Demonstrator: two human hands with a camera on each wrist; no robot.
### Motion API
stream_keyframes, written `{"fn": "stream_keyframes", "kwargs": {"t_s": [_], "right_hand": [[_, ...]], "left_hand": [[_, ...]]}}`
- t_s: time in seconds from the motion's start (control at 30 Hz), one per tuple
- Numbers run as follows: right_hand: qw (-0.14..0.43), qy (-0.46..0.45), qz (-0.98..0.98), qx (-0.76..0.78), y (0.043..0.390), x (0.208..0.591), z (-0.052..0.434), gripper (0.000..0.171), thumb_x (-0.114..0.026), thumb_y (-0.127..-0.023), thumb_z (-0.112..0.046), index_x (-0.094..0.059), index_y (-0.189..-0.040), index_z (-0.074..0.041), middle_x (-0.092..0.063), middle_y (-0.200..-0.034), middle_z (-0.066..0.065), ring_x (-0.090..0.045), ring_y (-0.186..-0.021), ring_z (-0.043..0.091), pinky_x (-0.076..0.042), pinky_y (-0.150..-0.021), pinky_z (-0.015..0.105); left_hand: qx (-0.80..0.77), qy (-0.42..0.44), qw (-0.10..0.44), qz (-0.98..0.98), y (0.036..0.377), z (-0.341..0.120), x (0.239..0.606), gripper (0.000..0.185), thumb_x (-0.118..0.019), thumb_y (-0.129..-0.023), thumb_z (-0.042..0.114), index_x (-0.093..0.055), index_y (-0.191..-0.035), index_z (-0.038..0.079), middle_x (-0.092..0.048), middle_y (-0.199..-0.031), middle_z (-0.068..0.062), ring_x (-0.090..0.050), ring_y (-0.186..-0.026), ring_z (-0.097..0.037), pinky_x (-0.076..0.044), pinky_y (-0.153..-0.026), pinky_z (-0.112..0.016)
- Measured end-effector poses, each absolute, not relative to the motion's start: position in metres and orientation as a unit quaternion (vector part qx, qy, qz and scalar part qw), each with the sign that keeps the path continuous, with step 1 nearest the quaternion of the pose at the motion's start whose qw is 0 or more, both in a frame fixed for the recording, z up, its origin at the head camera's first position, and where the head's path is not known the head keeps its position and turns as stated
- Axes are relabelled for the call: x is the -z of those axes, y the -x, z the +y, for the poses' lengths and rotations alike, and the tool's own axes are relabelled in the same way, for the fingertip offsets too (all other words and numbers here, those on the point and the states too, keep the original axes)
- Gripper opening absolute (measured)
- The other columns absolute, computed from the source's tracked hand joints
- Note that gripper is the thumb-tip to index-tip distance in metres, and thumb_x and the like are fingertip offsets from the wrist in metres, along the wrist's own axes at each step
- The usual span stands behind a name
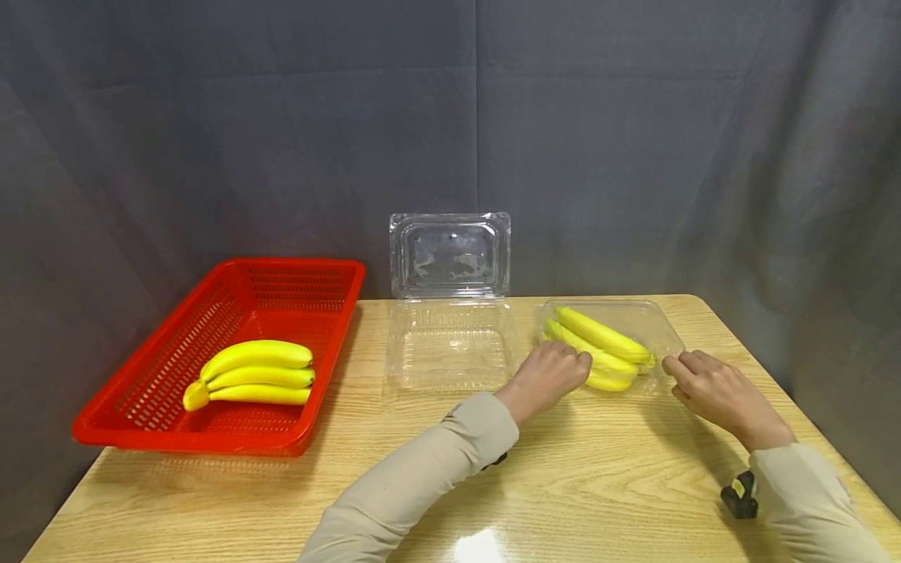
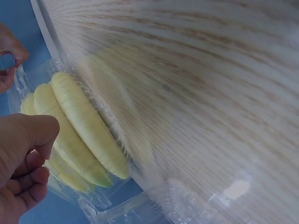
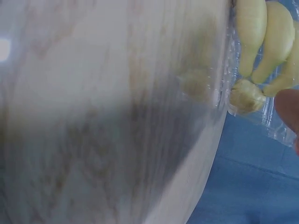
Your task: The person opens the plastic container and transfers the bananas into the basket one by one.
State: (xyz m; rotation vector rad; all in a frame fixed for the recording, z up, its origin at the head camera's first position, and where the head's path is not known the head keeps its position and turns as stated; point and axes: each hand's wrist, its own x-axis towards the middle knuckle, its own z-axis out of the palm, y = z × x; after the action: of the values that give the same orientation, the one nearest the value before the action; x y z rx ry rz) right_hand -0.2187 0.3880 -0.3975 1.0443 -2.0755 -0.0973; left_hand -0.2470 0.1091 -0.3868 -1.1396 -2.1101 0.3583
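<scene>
A clear plastic container [image 1: 655, 319] stands on the right of the table with a bunch of yellow bananas [image 1: 604, 332] inside. My left hand [image 1: 552, 374] is at its front left, fingers curled, pinching the clear plastic edge. At its right side my right hand [image 1: 712, 391] pinches the opposite edge between thumb and fingers. In the left wrist view, clear film-like plastic runs over the bananas [image 2: 86, 123] up to the right hand [image 2: 10, 56]. The right wrist view catches the stem end [image 3: 246, 96] of the bunch beside a fingertip. The plastic under the left fingers is mostly hidden.
On the left, a red slotted basket [image 1: 91, 426] holds another bunch of bananas [image 1: 260, 358]. A second clear container [image 1: 394, 352] stands at the middle back, its lid [image 1: 450, 254] upright. Grey curtain [image 1: 450, 117] hangs behind the wooden table [image 1: 619, 485].
</scene>
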Motion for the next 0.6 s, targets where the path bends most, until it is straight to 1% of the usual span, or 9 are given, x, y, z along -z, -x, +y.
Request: {"fn": "stream_keyframes", "kwargs": {"t_s": [0.13, 0.27, 0.37, 0.47, 0.6], "right_hand": [[0.397, -0.408, -0.822, 0.036, 0.2171, 0.3984, 0.3875, 0.024, -0.023, -0.092, -0.013, -0.043, -0.082, -0.004, -0.041, -0.067, 0.004, -0.042, -0.053, 0.019, -0.036, -0.038, 0.033], [0.399, -0.413, -0.818, 0.028, 0.2163, 0.3982, 0.3875, 0.026, -0.024, -0.091, -0.013, -0.047, -0.083, -0.003, -0.044, -0.069, 0.004, -0.044, -0.054, 0.019, -0.038, -0.040, 0.034], [0.399, -0.417, -0.816, 0.021, 0.2156, 0.3982, 0.3886, 0.029, -0.024, -0.092, -0.013, -0.051, -0.085, -0.002, -0.048, -0.073, 0.005, -0.047, -0.058, 0.021, -0.040, -0.042, 0.035], [0.400, -0.417, -0.816, 0.017, 0.2145, 0.3993, 0.3903, 0.031, -0.024, -0.093, -0.013, -0.053, -0.086, -0.002, -0.049, -0.076, 0.005, -0.048, -0.060, 0.022, -0.041, -0.044, 0.036], [0.405, -0.414, -0.815, 0.019, 0.2136, 0.4015, 0.3915, 0.032, -0.024, -0.095, -0.013, -0.054, -0.087, -0.003, -0.049, -0.077, 0.006, -0.048, -0.061, 0.022, -0.040, -0.043, 0.036]], "left_hand": [[-0.141, 0.445, 0.341, -0.816, 0.2470, 0.1077, 0.3865, 0.026, -0.055, -0.084, -0.005, -0.059, -0.078, 0.020, -0.053, -0.063, 0.010, -0.034, -0.056, -0.004, -0.025, -0.048, -0.017], [-0.145, 0.450, 0.331, -0.817, 0.2472, 0.1056, 0.3848, 0.025, -0.055, -0.085, -0.005, -0.062, -0.082, 0.019, -0.059, -0.069, 0.009, -0.043, -0.058, -0.003, -0.034, -0.051, -0.016], [-0.142, 0.453, 0.325, -0.818, 0.2467, 0.1041, 0.3835, 0.024, -0.056, -0.086, -0.005, -0.064, -0.085, 0.018, -0.062, -0.072, 0.008, -0.047, -0.060, -0.004, -0.038, -0.052, -0.016], [-0.132, 0.459, 0.322, -0.818, 0.2456, 0.1030, 0.3829, 0.023, -0.057, -0.087, -0.004, -0.064, -0.085, 0.017, -0.062, -0.072, 0.007, -0.047, -0.060, -0.005, -0.037, -0.052, -0.016], [-0.129, 0.460, 0.317, -0.819, 0.2444, 0.1029, 0.3821, 0.022, -0.057, -0.087, -0.004, -0.063, -0.085, 0.017, -0.061, -0.072, 0.007, -0.045, -0.060, -0.005, -0.036, -0.051, -0.016]]}}
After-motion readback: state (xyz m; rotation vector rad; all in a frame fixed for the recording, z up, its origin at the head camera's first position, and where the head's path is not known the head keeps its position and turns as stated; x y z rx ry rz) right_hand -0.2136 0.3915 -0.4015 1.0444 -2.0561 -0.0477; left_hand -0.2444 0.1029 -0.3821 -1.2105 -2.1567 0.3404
